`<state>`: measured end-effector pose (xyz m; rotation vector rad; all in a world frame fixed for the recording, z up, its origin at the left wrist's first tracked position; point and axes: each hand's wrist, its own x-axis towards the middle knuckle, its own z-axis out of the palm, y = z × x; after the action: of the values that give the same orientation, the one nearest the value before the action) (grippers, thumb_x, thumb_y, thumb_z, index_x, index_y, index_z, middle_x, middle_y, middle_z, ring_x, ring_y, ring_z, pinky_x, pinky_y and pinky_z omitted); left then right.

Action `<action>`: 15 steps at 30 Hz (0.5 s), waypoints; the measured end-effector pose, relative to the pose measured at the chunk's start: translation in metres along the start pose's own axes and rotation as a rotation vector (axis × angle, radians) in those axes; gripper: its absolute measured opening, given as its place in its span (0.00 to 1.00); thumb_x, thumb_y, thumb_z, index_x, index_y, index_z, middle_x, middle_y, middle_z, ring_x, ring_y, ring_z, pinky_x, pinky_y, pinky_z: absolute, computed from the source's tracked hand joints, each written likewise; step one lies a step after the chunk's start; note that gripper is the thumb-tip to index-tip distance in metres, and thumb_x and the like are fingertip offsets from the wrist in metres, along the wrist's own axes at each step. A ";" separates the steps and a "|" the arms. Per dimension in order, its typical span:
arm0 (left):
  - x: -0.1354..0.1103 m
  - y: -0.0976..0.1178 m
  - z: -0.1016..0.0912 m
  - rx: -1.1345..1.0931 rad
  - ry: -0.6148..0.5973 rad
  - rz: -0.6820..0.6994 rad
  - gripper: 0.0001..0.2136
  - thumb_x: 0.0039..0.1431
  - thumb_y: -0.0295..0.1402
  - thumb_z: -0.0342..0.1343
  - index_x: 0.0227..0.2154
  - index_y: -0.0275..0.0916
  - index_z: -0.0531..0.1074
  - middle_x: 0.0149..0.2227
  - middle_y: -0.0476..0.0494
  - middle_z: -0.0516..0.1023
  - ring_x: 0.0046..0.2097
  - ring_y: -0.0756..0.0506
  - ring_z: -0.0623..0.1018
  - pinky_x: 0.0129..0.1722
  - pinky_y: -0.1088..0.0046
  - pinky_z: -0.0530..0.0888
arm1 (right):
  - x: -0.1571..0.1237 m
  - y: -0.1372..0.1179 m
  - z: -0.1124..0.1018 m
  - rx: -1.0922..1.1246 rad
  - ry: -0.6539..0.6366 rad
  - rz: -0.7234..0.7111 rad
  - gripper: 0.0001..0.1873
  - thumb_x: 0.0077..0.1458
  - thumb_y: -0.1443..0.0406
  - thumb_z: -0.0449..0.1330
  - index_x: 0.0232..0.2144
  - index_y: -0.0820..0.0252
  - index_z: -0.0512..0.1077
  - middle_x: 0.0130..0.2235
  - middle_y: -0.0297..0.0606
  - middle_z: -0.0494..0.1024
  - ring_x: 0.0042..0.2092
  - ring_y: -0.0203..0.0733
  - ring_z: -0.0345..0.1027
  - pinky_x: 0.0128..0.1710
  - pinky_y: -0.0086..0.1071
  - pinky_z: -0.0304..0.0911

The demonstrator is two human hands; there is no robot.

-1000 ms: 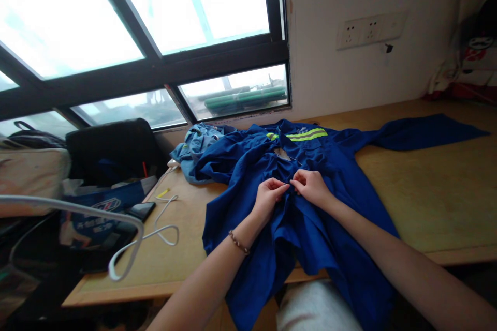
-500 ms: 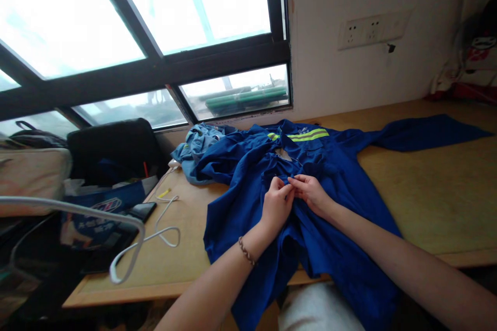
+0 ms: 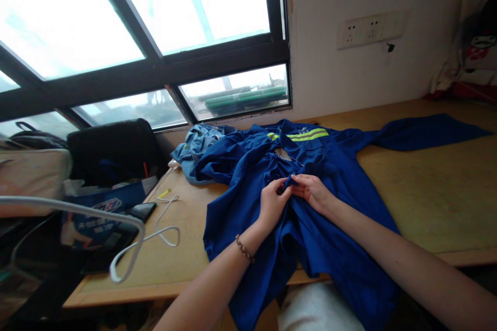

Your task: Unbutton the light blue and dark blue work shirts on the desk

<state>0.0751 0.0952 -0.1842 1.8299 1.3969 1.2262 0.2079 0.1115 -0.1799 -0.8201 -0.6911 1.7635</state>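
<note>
A dark blue work jacket (image 3: 334, 176) with a yellow-green reflective stripe lies spread over the wooden table (image 3: 435, 201), one sleeve stretched to the right. My left hand (image 3: 273, 201) pinches the jacket's front edge near its middle, with a beaded bracelet on the wrist. Fingertip to fingertip with it, my right hand (image 3: 312, 190) grips the opposite front edge. Whatever lies between the fingertips is hidden by the cloth. The jacket's lower part hangs over the table's near edge.
A lighter blue garment (image 3: 194, 150) is bunched behind the jacket by the window. A white clothes hanger (image 3: 128, 248) and a white cord (image 3: 165, 217) lie at the left, beside a black phone (image 3: 142, 210), a blue bag (image 3: 97, 207) and a black case (image 3: 112, 150). Wall sockets (image 3: 368, 28) sit above the table.
Both hands shifted slightly up the jacket's front, staying close together. The left hand closed in against the right, then its fingers re-gripped the cloth edge.
</note>
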 end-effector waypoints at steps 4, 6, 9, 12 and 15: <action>0.001 0.001 -0.001 -0.024 -0.023 -0.014 0.12 0.50 0.36 0.53 0.36 0.38 0.72 0.29 0.46 0.73 0.29 0.50 0.70 0.29 0.76 0.65 | 0.000 -0.001 -0.001 0.010 0.005 0.010 0.06 0.38 0.67 0.64 0.21 0.63 0.70 0.24 0.34 0.74 0.28 0.34 0.69 0.30 0.26 0.65; 0.001 0.000 0.000 -0.025 -0.043 -0.018 0.12 0.50 0.37 0.52 0.37 0.37 0.72 0.28 0.46 0.73 0.28 0.50 0.70 0.29 0.76 0.65 | 0.001 -0.001 -0.002 0.018 0.008 0.015 0.06 0.37 0.67 0.64 0.21 0.63 0.70 0.24 0.34 0.74 0.28 0.34 0.69 0.30 0.26 0.65; 0.001 -0.001 0.000 -0.018 -0.065 -0.013 0.13 0.52 0.38 0.51 0.38 0.37 0.71 0.27 0.47 0.72 0.28 0.50 0.70 0.28 0.76 0.66 | 0.004 0.001 -0.004 -0.005 0.014 0.004 0.07 0.37 0.67 0.64 0.21 0.63 0.70 0.24 0.34 0.74 0.27 0.33 0.68 0.30 0.26 0.64; 0.001 0.003 -0.002 0.117 -0.040 0.045 0.13 0.52 0.38 0.51 0.38 0.37 0.70 0.29 0.46 0.71 0.30 0.49 0.70 0.31 0.74 0.68 | 0.005 0.003 -0.005 -0.121 0.032 -0.042 0.08 0.38 0.64 0.63 0.23 0.62 0.69 0.24 0.34 0.73 0.26 0.33 0.67 0.28 0.27 0.63; 0.002 0.012 -0.010 0.411 0.080 0.151 0.15 0.48 0.38 0.55 0.40 0.40 0.70 0.40 0.42 0.69 0.44 0.43 0.68 0.43 0.66 0.66 | 0.005 0.000 -0.006 -0.453 0.115 -0.199 0.10 0.43 0.59 0.59 0.23 0.61 0.69 0.24 0.34 0.72 0.24 0.35 0.65 0.25 0.28 0.61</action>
<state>0.0723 0.0920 -0.1690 2.2171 1.6787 1.1586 0.2113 0.1170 -0.1850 -1.1042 -1.0763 1.3865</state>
